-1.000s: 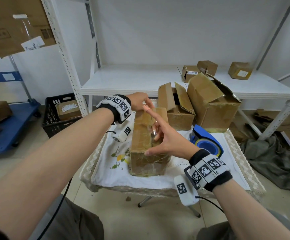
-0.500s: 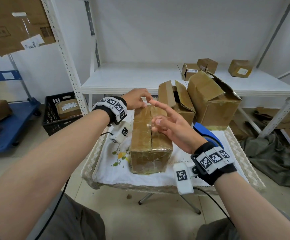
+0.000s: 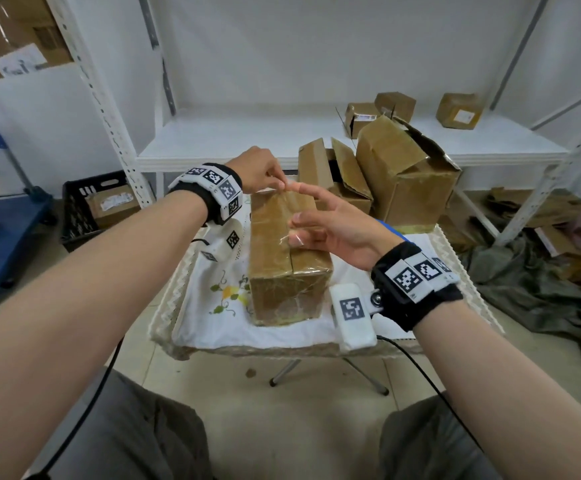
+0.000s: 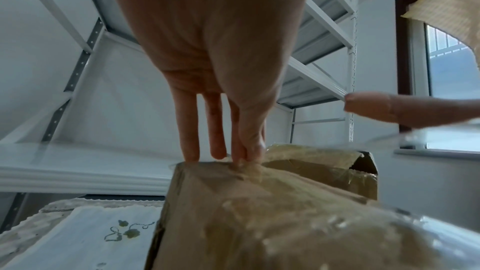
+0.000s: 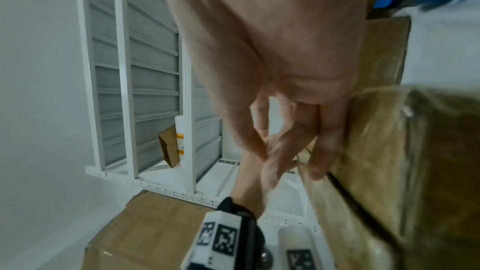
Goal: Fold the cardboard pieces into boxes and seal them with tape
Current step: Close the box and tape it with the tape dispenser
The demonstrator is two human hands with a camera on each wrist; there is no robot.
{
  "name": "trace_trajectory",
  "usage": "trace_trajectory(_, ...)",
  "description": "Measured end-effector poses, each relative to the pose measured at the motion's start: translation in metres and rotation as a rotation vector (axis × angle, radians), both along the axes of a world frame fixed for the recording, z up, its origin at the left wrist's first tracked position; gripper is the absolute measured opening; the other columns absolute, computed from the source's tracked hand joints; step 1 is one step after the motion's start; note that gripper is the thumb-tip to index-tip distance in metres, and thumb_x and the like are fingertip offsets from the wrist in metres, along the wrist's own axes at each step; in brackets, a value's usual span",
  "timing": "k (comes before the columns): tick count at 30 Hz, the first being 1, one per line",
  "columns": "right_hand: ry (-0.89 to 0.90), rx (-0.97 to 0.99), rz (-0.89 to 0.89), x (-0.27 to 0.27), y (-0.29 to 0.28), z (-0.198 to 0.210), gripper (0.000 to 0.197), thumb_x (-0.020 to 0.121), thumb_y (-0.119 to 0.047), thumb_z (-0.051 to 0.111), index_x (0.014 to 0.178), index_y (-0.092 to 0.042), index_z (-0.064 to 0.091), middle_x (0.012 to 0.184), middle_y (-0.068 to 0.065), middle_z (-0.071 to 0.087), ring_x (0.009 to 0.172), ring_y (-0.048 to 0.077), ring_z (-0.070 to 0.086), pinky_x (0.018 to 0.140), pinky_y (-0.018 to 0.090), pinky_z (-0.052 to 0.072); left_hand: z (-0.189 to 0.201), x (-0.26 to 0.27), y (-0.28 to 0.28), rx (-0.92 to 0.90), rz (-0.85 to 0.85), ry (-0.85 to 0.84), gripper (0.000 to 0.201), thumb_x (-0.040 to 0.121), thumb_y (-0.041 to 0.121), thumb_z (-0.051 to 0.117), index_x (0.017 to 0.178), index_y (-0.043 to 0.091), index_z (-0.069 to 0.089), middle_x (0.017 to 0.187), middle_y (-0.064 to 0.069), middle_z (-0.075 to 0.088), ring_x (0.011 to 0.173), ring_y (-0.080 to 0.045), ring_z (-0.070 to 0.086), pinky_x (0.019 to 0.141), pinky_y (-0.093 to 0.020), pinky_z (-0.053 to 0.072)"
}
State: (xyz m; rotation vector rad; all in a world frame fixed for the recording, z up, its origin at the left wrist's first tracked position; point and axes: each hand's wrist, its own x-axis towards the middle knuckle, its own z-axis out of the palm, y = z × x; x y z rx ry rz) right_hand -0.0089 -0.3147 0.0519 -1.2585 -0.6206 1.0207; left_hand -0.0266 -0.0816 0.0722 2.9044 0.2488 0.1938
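Since a moment ago my right hand [image 3: 334, 226] has lifted off the top of the closed box [image 3: 287, 258] and now hovers above it, while my left hand [image 3: 259, 169] has stayed at the far end.

Nearest me, the counter [image 3: 462, 282] carries a white embroidered cloth [image 3: 212, 306], and the box lies on it lengthwise, its near end facing me and its top seam running away from me. My right wrist camera hangs just beside the box's near right corner. Behind my right wrist a bit of blue tape dispenser [image 3: 391, 227] shows, mostly hidden by the hand.

My right hand is spread loosely, index finger pointing toward the far end, the other fingertips [image 3: 296, 240] just over the glossy tape on the seam; it holds nothing that I can make out. My left hand is bent down over the far top edge, thumb and fingertips [image 4: 249, 151] pinching a crumpled end of clear tape [image 4: 246, 166] right at that edge.

Farther back on the counter stand two open boxes [image 3: 406, 181], flaps up. Beyond them the white shelf [image 3: 233, 143] holds three small boxes [image 3: 458, 110]. A black crate [image 3: 84, 202] sits on the floor to the left.
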Motion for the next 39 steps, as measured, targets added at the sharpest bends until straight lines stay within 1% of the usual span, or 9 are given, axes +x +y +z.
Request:
trace_trajectory(6, 0.072, -0.052, -0.045, -0.004, 0.005, 0.008, 0.056, 0.093, 0.003, 0.066, 0.14, -0.025, 0.053, 0.082, 0.009, 0.07, 0.06, 0.015, 0.067, 0.075, 0.038, 0.063, -0.002, -0.004, -0.006, -0.001, 0.05, 0.027, 0.016, 0.088, 0.021, 0.077, 0.104, 0.022, 0.08, 0.104, -0.003, 0.075, 0.096, -0.018, 0.064, 0.089, -0.037, 0.052)
trace_trajectory(14, 0.15, -0.037, -0.087, -0.006, 0.003, 0.009, 0.059, 0.094, 0.001, 0.063, 0.145, -0.025, 0.047, 0.073, 0.004, 0.071, 0.057, 0.012, 0.064, 0.104, 0.044, 0.051, 0.007, -0.042, -0.006, -0.264, -0.019, 0.078, 0.054, 0.09, -0.001, 0.069, 0.139, 0.015, 0.056, 0.136, -0.004, 0.063, 0.115, -0.015, 0.064, 0.104, -0.031, 0.047)
trace_trajectory(20, 0.15, -0.05, -0.105, -0.011, 0.003, 0.009, 0.062, 0.095, 0.002, 0.062, 0.148, -0.025, 0.044, 0.071, 0.004, 0.071, 0.059, 0.013, 0.065, 0.1, 0.042, 0.054, -0.009, -0.073, -0.019, -0.146, -0.047, 0.039, 0.047, 0.091, 0.013, 0.072, 0.136, 0.018, 0.059, 0.147, -0.002, 0.053, 0.134, -0.017, 0.05, 0.107, -0.028, 0.038)
trace_trajectory(23, 0.147, -0.048, -0.15, -0.015, 0.003, 0.008, 0.059, 0.096, 0.004, 0.06, 0.147, -0.023, 0.045, 0.065, 0.002, 0.07, 0.057, 0.013, 0.064, 0.104, 0.042, 0.052, -0.008, -0.083, -0.025, -0.102, -0.031, -0.003, 0.044, 0.089, 0.021, 0.075, 0.131, 0.019, 0.064, 0.15, -0.004, 0.045, 0.136, -0.019, 0.043, 0.113, -0.041, 0.038)
trace_trajectory(26, 0.116, -0.044, -0.176, -0.02, 0.001, 0.007, 0.056, 0.095, 0.004, 0.061, 0.142, -0.023, 0.048, 0.069, 0.004, 0.069, 0.055, 0.012, 0.065, 0.11, 0.045, 0.048, -0.001, -0.102, -0.044, -0.188, -0.032, 0.016, 0.071, 0.076, 0.047, 0.083, 0.137, 0.022, 0.058, 0.144, 0.001, 0.046, 0.128, -0.015, 0.048, 0.106, -0.041, 0.045)
trace_trajectory(28, 0.074, -0.057, -0.172, -0.023, -0.001, 0.009, 0.058, 0.094, 0.003, 0.063, 0.143, -0.024, 0.047, 0.075, 0.005, 0.067, 0.055, 0.012, 0.064, 0.104, 0.044, 0.053, 0.004, -0.114, -0.061, -0.203, -0.063, 0.117, 0.101, 0.064, 0.067, 0.083, 0.149, 0.029, 0.044, 0.153, 0.006, 0.039, 0.134, -0.011, 0.04, 0.11, -0.035, 0.036)
trace_trajectory(32, 0.012, -0.134, -0.187, -0.028, -0.005, 0.013, 0.061, 0.092, 0.0, 0.067, 0.143, -0.026, 0.046, 0.063, -0.001, 0.064, 0.053, 0.009, 0.061, 0.068, 0.032, 0.059, -0.001, -0.123, -0.084, -0.098, -0.093, 0.183, 0.121, 0.064, 0.054, 0.089, 0.159, 0.032, 0.017, 0.166, 0.004, 0.019, 0.149, -0.015, 0.021, 0.12, -0.033, 0.018)
trace_trajectory(35, 0.005, -0.166, -0.205, -0.033, -0.006, 0.013, 0.071, 0.088, 0.003, 0.069, 0.148, -0.023, 0.042, 0.077, 0.005, 0.064, 0.064, 0.013, 0.064, 0.056, 0.027, 0.057, -0.003, -0.119, -0.09, 0.015, -0.054, 0.196, 0.12, 0.066, 0.052, 0.089, 0.159, 0.027, 0.017, 0.165, 0.0, 0.021, 0.148, -0.02, 0.025, 0.118, -0.033, 0.022)
trace_trajectory(39, -0.001, -0.183, -0.198, -0.039, -0.009, 0.01, 0.077, 0.085, 0.011, 0.068, 0.148, -0.022, 0.04, 0.089, 0.011, 0.068, 0.071, 0.018, 0.068, 0.054, 0.024, 0.058, -0.006, -0.111, -0.091, 0.039, -0.044, 0.207, 0.111, 0.065, 0.059, 0.087, 0.154, 0.027, 0.029, 0.16, 0.001, 0.031, 0.142, -0.02, 0.034, 0.113, -0.035, 0.029)
